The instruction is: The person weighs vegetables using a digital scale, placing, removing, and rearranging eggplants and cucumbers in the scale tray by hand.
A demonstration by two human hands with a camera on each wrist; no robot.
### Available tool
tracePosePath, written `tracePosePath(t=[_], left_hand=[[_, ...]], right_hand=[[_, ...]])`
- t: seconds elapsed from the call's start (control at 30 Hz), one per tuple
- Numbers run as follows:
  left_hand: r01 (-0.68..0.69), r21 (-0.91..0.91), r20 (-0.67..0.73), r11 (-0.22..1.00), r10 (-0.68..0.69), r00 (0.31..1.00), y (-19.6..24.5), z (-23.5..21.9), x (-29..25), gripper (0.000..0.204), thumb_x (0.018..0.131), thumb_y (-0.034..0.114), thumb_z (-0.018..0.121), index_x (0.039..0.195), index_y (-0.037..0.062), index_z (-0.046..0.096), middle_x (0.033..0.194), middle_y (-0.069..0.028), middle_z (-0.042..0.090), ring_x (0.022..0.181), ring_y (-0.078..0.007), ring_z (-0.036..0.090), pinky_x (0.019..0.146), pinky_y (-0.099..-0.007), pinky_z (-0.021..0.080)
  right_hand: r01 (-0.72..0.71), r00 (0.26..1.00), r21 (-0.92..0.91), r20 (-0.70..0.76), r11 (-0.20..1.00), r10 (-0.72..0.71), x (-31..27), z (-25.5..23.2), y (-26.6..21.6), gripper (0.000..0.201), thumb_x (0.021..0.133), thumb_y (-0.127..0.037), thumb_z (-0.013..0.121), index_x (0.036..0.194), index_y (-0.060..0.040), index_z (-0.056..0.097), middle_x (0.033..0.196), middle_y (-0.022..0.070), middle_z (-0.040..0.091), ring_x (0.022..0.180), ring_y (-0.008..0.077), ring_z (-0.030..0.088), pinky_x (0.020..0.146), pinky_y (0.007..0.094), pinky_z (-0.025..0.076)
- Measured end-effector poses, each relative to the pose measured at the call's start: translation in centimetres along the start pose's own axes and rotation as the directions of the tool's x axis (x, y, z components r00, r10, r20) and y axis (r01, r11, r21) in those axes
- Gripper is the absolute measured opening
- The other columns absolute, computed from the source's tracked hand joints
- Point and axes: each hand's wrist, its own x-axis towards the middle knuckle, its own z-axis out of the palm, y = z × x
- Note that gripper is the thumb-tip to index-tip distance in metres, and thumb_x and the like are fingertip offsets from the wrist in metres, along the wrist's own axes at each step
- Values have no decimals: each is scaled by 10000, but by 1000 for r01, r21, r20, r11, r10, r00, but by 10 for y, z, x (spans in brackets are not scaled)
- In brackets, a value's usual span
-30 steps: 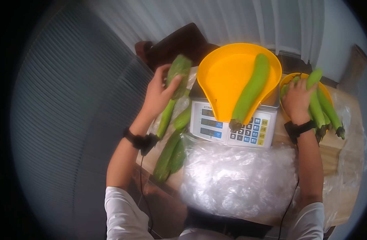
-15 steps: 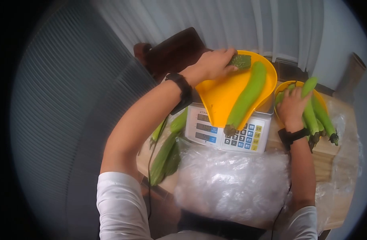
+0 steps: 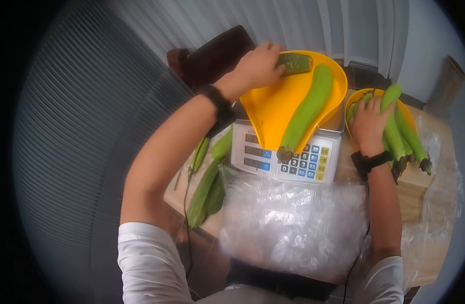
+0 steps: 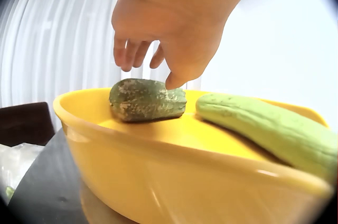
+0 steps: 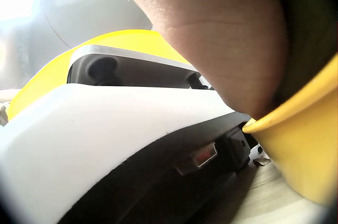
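The short gourd (image 4: 148,100) is dark green, stubby and mottled with pale patches; its cut end faces the camera in the left wrist view. It lies in the yellow pan (image 3: 273,109) at the pan's 12 o'clock rim. The left hand (image 3: 257,66) hangs over it with fingers (image 4: 129,55) loosely bent; the thumb tip touches or nearly touches the gourd's top, and no finger wraps around it. A long gourd (image 3: 306,111), pale green and smooth, lies diagonally in the pan from 1 o'clock to 7 o'clock, its stem end over the pan's spout. The two gourds lie just beside each other, not touching in the left wrist view.

The pan sits on a scale (image 3: 285,157) with blue and yellow keys. At 3 o'clock of the scale, a yellow bowl (image 3: 355,101) holds several long gourds (image 3: 394,137). The right hand (image 3: 369,124) rests flat on these, fingers extended.

The scale and bowl stand on a wooden desk (image 3: 414,195). Crumpled plastic film (image 3: 293,223) covers the desk at 6 o'clock. More gourds (image 3: 204,185) lie at 9 o'clock near the desk's left edge. A dark chair (image 3: 214,55) stands at 11 o'clock; white curtains (image 3: 354,25) hang behind.

Free pan surface remains at 9 o'clock of the long gourd.
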Motion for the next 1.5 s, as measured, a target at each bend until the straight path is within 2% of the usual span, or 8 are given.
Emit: tracePosePath(t=[0.4,0.5,0.57,0.67,0.83,1.1,1.37,1.5], left_hand=[[154,-406,-126,901,-223,967,-8,-37,-174,211,931,85,618,1137,38,615,993,-97,583,851,-227,605,795,-341,494],[36,-528,-167,848,-145,975,52,-42,-208,173,878,35,619,1049,36,644,945,-96,634,843,-235,628,760,-346,497],[-175,-516,86,838,254,963,102,-47,-226,205,833,66,658,1037,67,682,1011,-86,698,955,-286,659,814,-399,531],[-624,-633,-409,458,487,772,191,8,-254,192,874,166,689,1030,57,714,1099,-105,684,996,-270,667,885,-400,532],[-709,-668,-368,225,729,578,299,49,-240,452,841,436,717,1150,108,671,1208,-91,582,1192,-263,526,953,-428,418],[-665,-711,-319,227,739,593,318,88,-242,490,847,462,712,1225,151,680,1338,-97,542,1236,-273,484,988,-428,372],[-617,-747,-228,247,776,588,305,77,-234,452,895,483,663,1187,137,684,1240,-75,544,1213,-242,486,953,-411,375],[-648,-686,-221,331,753,619,312,80,-238,471,907,495,629,1210,139,687,1321,-116,579,1303,-275,474,1007,-446,372]], right_hand=[[16,994,-29,108,999,-12,4,-7,-1,412,925,-399,610,1237,-131,627,1338,110,608,1365,273,457,1135,720,237],[17,996,-37,88,999,-14,6,-6,-4,446,915,-417,621,1256,-130,621,1334,112,605,1358,271,459,1135,722,240],[-7,982,-58,187,998,18,8,-13,-5,492,914,-432,625,1297,-123,606,1347,115,592,1356,273,458,1128,730,242],[-2,983,-84,183,996,17,11,-6,-5,517,921,-423,618,1335,-115,586,1363,115,580,1361,276,454,1117,749,240],[7,981,-162,192,987,25,18,-3,-6,523,943,-338,588,1400,-88,545,1398,121,559,1370,287,447,1106,778,227],[-96,980,84,184,992,79,20,-15,9,545,1016,-428,505,1340,7,558,1406,148,501,1385,331,413,1115,763,233],[-106,993,713,40,693,111,9,-116,55,545,1056,-471,467,1052,72,517,927,343,641,935,591,563,850,541,489],[-128,982,960,86,248,171,-8,-196,54,502,1055,-486,487,1038,5,594,876,168,685,742,270,678,703,350,539]])
